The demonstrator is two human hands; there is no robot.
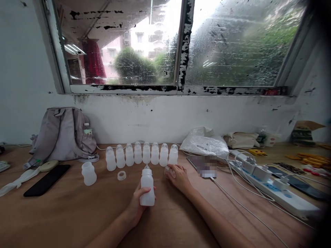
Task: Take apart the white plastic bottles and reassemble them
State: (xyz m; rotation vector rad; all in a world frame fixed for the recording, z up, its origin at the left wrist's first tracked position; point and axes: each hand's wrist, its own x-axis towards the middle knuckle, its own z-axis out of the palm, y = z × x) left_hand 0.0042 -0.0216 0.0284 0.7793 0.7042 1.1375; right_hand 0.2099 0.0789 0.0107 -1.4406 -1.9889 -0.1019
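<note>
My left hand (137, 201) is wrapped round a frosted white baby bottle (147, 191), upright and topped with a clear nipple, without a cover. To the right, my right hand (178, 177) has its fingers on a clear dome-shaped bottle cap (169, 172) at the tabletop, partly hidden by the fingers. Behind both hands several capped baby bottles (138, 153) stand in a slightly curved row. A translucent collar ring (121, 175) lies in front of that row. Farther left stands a topless bottle (89, 174), its mouth uncovered.
On the left are a grey backpack (64, 134) and a black phone (47, 180). A charging phone (203, 167) lies right of my right hand, its cable trailing forward. Beyond it sit a plastic bag (204, 142) and a power strip (276, 191) with plugs.
</note>
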